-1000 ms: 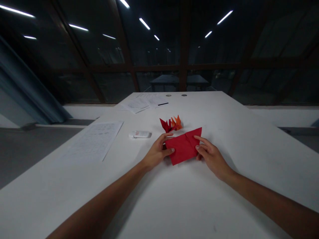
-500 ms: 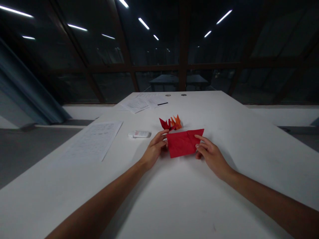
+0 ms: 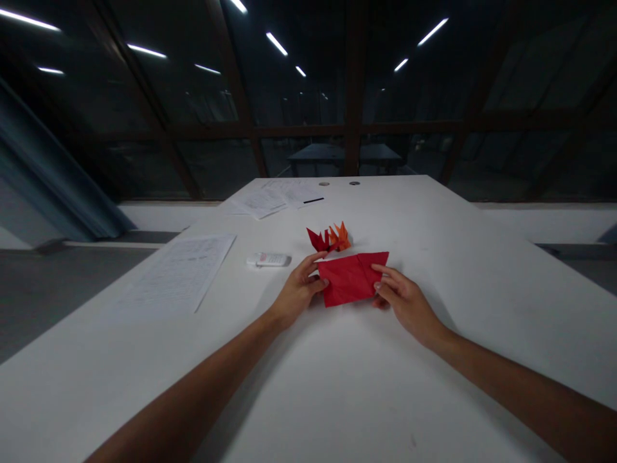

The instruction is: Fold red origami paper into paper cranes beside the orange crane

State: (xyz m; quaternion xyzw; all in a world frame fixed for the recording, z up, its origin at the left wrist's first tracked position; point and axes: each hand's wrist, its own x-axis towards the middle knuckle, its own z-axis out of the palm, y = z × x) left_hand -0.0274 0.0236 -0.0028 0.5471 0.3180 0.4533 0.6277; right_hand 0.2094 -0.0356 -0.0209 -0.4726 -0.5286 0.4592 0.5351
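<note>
A creased red paper (image 3: 348, 280), roughly rectangular, is held up between both hands over the white table. My left hand (image 3: 297, 290) grips its left edge, the thumb on the near face and the fingers behind. At the right edge, my right hand (image 3: 405, 301) pinches the paper, with thumb and index finger on the near face and other fingers partly hidden behind. Just beyond the paper stand a red folded paper figure (image 3: 319, 240) and an orange folded paper figure (image 3: 341, 236), close beside each other.
A white bottle-shaped item (image 3: 268, 260) lies left of the hands. Written sheets (image 3: 178, 273) lie at the left edge, more papers (image 3: 270, 199) at the back left with a black pen (image 3: 313, 200). Two small round objects are near the far edge of the table (image 3: 395, 199).
The red paper has shifted slightly left, and my left thumb now lies over its near face. My right hand has moved a little left with the paper.
</note>
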